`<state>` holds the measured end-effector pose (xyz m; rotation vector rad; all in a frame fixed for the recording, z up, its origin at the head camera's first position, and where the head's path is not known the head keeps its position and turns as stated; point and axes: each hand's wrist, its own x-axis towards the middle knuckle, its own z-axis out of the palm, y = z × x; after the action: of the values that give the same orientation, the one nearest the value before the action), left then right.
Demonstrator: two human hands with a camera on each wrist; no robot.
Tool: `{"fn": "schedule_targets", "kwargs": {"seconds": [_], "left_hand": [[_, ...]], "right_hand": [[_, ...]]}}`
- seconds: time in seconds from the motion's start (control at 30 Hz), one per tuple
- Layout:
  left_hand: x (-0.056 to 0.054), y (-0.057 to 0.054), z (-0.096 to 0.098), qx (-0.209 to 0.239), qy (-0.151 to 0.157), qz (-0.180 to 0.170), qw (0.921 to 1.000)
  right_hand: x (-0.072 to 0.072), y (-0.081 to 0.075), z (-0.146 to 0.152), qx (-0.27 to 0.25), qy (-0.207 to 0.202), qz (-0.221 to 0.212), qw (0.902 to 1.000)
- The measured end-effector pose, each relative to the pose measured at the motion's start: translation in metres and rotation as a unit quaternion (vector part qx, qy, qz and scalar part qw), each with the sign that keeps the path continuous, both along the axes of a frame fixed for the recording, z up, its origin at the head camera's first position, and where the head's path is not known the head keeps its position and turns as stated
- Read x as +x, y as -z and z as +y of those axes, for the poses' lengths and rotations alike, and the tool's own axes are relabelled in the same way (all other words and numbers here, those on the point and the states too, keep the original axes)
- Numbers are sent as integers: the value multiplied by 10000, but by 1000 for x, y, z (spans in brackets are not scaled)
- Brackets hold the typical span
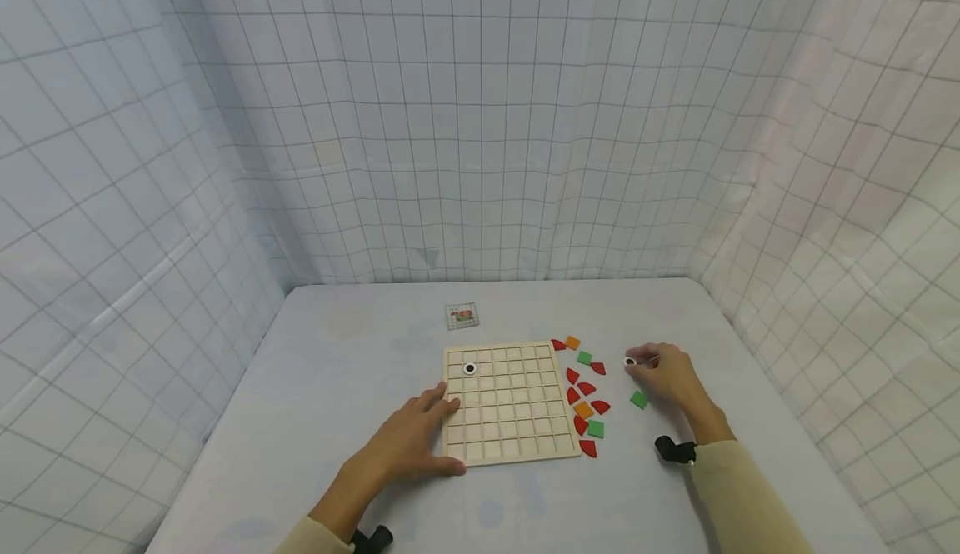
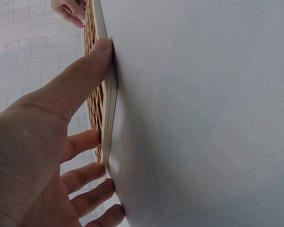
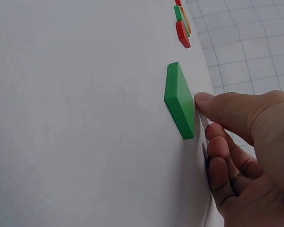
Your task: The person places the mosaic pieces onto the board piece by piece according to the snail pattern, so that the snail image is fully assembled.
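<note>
A person in pale sleeves, the left (image 1: 311,540) and right (image 1: 742,496) showing at the bottom of the head view, works at a white table (image 1: 337,354), a black device (image 1: 675,451) at the right wrist. Nearest, the left hand (image 1: 412,437) is spread wide, its thumb at the near left corner of a pale gridded board (image 1: 517,421) and its fingers reaching along the left edge; it steadies the board without gripping it. The board lies flat before the person. Just off its right side are scattered red pieces (image 1: 588,448), green squares (image 1: 596,429) and orange squares (image 1: 583,410). One green piece (image 1: 639,399) lies apart from the cluster, close to the right hand (image 1: 670,375), which pinches a white disc with a black centre (image 1: 629,361) between thumb and fingertips, the gap closed to the disc's thickness. A matching disc (image 1: 469,368) sits on the board toward its far left corner. Past the far edge lies a small picture card (image 1: 462,316), and behind the table hangs a white, grid-lined curtain (image 1: 480,146).
</note>
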<state>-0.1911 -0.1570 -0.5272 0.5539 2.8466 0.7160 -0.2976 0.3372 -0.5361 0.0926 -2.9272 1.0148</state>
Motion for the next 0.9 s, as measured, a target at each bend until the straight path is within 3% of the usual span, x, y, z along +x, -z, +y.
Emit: {"fn": "schedule_targets", "kwargs": {"seconds": [0.9], "left_hand": [[-2,3,-3,121,106,79,9998]], "right_hand": [[1,4,-13,-30,48,79,10000]]}}
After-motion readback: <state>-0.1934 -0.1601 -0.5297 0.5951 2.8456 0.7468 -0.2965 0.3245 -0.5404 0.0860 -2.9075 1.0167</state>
